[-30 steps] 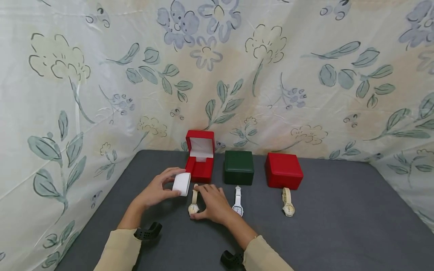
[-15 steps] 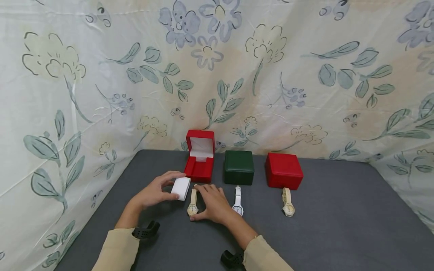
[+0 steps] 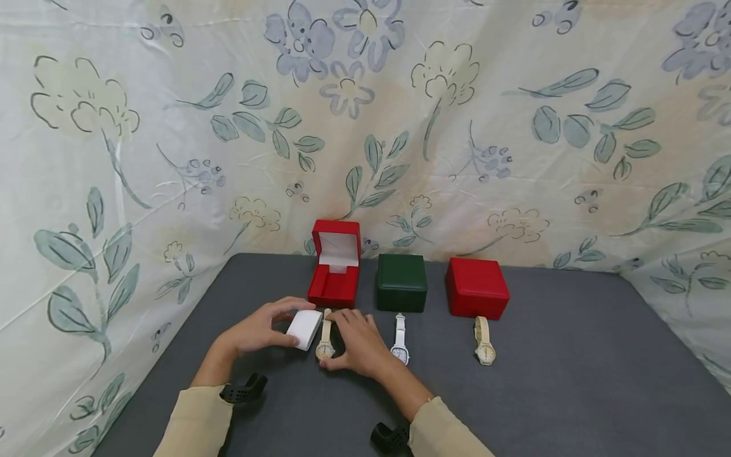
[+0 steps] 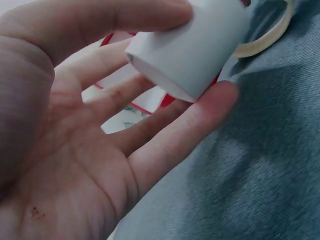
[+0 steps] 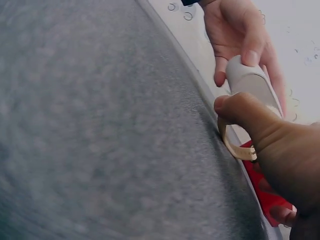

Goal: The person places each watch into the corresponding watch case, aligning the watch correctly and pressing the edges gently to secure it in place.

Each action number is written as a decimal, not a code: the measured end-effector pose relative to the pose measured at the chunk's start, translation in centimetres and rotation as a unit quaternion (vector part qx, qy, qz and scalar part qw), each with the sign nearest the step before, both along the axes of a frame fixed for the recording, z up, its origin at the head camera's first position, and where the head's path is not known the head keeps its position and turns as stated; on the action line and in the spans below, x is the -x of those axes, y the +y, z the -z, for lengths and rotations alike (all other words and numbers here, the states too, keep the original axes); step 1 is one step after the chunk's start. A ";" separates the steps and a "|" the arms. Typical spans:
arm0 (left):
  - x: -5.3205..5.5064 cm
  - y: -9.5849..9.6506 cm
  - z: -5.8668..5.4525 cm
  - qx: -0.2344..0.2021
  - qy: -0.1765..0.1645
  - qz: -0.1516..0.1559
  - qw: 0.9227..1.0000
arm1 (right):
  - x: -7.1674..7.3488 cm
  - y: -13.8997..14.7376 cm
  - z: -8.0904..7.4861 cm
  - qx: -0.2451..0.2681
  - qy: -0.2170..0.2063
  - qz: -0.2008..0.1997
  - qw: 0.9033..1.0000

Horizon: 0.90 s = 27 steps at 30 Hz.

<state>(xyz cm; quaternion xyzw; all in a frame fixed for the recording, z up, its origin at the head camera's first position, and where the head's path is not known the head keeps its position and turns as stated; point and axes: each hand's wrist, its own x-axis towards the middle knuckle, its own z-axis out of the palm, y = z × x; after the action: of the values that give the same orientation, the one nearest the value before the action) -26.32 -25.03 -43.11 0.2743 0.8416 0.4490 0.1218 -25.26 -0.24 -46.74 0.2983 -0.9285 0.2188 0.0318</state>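
Note:
My left hand [image 3: 257, 327] holds a white watch cushion [image 3: 304, 329] between thumb and fingers, a little left of a cream watch [image 3: 325, 350]. In the left wrist view the cushion [image 4: 192, 55] is a rounded sleeve with an open end, its side touched by the thumb. My right hand [image 3: 360, 346] pinches the cream watch lengthwise, thumb at the dial end and fingers at the strap end. The right wrist view shows the watch's curved strap [image 5: 230, 145] beside the thumb. Just behind both hands stands an open red watch box [image 3: 320, 285] with a white-lined lid.
A closed green box [image 3: 401, 282] and a closed red box [image 3: 478, 287] stand in line to the right of the open one. In front of them lie a white watch [image 3: 400, 339] and another cream watch [image 3: 484, 343]. Floral cloth [image 3: 365, 127] hangs behind the grey table [image 3: 571, 368].
My left hand has lowered the white cushion toward the front, away from the open red box, and tilted it. My right hand stays at the cream watch, almost unmoved.

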 end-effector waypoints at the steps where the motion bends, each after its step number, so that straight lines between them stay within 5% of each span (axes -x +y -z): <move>1: 0.0 -0.1 0.0 0.002 -0.004 0.006 1.000 | 0.0 0.0 0.0 0.004 0.001 0.001 1.000; 11: -0.3 0.0 -0.4 0.002 -0.076 0.067 0.995 | 0.3 0.6 -0.5 0.044 -0.026 -0.008 0.999; 19: -0.6 1.8 -0.7 -0.016 -0.054 0.068 0.996 | 1.0 1.2 -0.6 0.110 -0.060 -0.044 0.991; 27: -0.7 2.7 -1.2 -0.071 -0.025 0.068 0.995 | 1.5 2.2 -1.9 0.215 -0.107 -0.079 0.968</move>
<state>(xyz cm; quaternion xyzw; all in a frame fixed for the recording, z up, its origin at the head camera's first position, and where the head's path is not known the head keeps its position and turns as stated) -25.62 -22.33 -41.87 0.3278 0.7837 0.5048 0.1533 -26.80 2.00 -44.89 0.3314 -0.8313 0.4456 -0.0219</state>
